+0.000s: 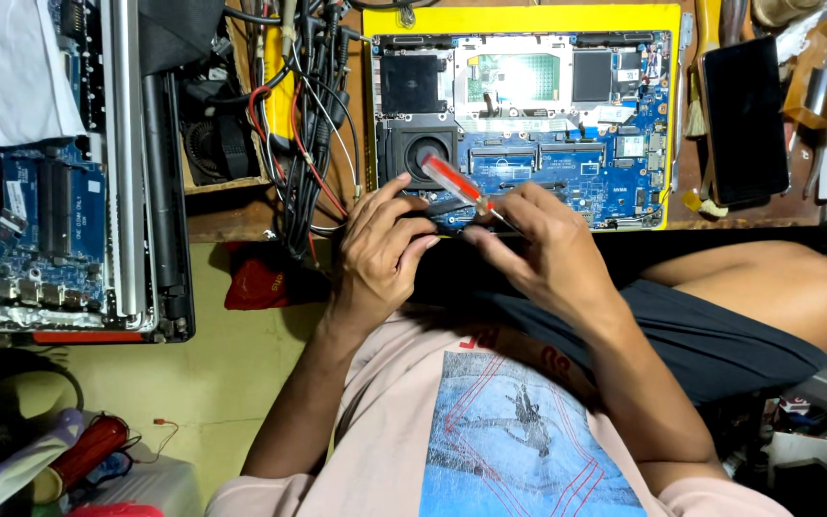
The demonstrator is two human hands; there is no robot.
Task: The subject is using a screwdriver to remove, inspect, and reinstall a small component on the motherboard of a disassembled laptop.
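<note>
— Both hands are doing what?
— Right hand (543, 251) is gripping a red-handled screwdriver (459, 188); left hand (382, 251) is curling, fingers narrow, touching the dark part (423, 230) beneath it.
— Where?
— Over one opened laptop (528, 115) lying on a yellow mat (519, 19). Another circuit board (26, 230) is sitting far left, one dark phone (745, 120) right, cables (303, 124) between, on a brown bench (232, 215).

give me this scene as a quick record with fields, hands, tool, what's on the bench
left hand: resting on the near edge of the open laptop
right hand: holding a screwdriver with a red and clear handle
laptop: back cover off, blue board and fan showing, on a yellow mat
left of it: tangled cables, second blue board
right of it: dark phone
</note>
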